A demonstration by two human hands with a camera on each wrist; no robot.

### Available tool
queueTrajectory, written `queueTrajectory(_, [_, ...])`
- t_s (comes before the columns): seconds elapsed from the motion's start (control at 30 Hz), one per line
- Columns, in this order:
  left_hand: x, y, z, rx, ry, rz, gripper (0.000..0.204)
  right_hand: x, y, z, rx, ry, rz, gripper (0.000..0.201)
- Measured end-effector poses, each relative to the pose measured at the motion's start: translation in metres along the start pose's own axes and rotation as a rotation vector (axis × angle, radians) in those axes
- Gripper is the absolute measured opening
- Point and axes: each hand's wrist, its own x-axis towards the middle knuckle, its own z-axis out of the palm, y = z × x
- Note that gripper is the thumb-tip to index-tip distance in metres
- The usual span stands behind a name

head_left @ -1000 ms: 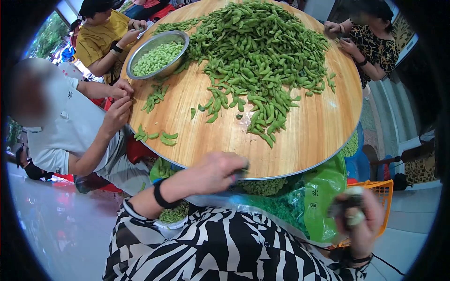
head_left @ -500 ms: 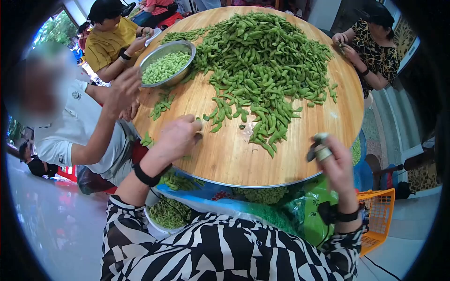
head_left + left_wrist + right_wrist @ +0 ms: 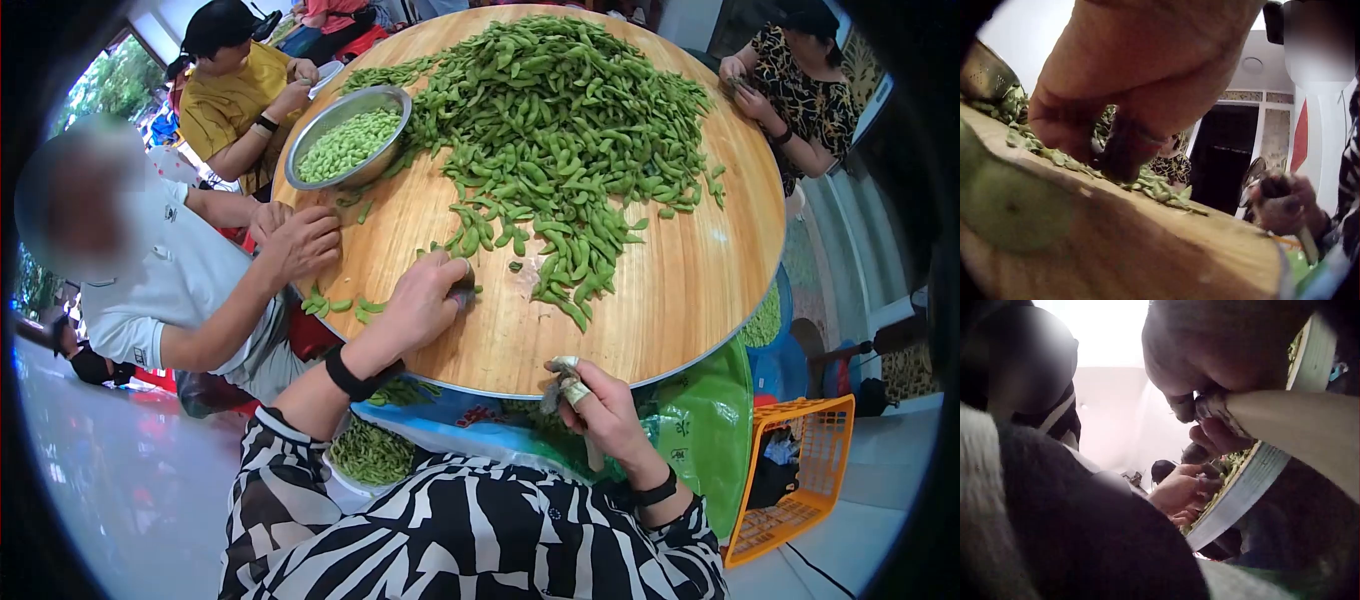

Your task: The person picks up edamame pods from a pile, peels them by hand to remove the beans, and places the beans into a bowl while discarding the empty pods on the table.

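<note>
My left hand (image 3: 425, 300) reaches down to the tabletop at the near edge of the soybean pods (image 3: 575, 250), its fingertips dark. A bit of green pod (image 3: 478, 290) shows at those fingertips, which mostly hide it. In the left wrist view, the fingers of the left hand (image 3: 1141, 81) bend down close over the wood. Over the table's near rim, my right hand (image 3: 605, 410) grips a tool with a pale handle (image 3: 1297, 419) that sticks out below the fist. Pale wraps (image 3: 572, 388) cover its thumb and finger; the tool's working end is hidden.
A big pod heap covers the far half of the round wooden table (image 3: 690, 300). A metal bowl (image 3: 345, 140) of shelled beans stands at the left, beside a person in a white shirt (image 3: 180, 270). Below are a tub of pods (image 3: 370, 455) and an orange crate (image 3: 800, 480).
My left hand has gone from the near rim, leftward, then in to the pods. The right hand has risen from low right and come left to the table's near rim.
</note>
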Motion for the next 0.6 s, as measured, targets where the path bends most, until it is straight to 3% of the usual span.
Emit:
queueTrajectory(0.03, [-0.001, 0.007, -0.003, -0.003, -0.006, 0.004, 0.011, 0.002, 0.0, 0.001, -0.009, 0.013, -0.004, 0.031])
queueTrajectory(0.1, [-0.003, 0.026, -0.008, -0.498, -0.141, -0.338, 0.011, 0.004, 0.0, 0.001, -0.019, 0.03, -0.003, 0.031])
queueTrajectory(0.23, [-0.004, 0.045, -0.003, -0.742, -0.127, -0.327, 0.01, 0.007, -0.002, 0.003, 0.018, 0.004, 0.001, 0.031])
queueTrajectory(0.3, [-0.002, 0.059, -0.003, -1.142, -0.154, -0.516, 0.01, 0.006, -0.004, 0.002, 0.017, 0.004, 0.011, 0.031])
queueTrajectory(0.53, [-0.003, 0.078, 0.012, -1.189, -0.279, -0.441, 0.01, 0.002, -0.008, -0.002, 0.08, 0.086, 0.0, 0.038])
queueTrajectory(0.6, [-0.006, 0.081, 0.023, -1.175, -0.264, -0.364, 0.019, 0.002, -0.007, -0.004, 0.096, 0.111, -0.021, 0.041])
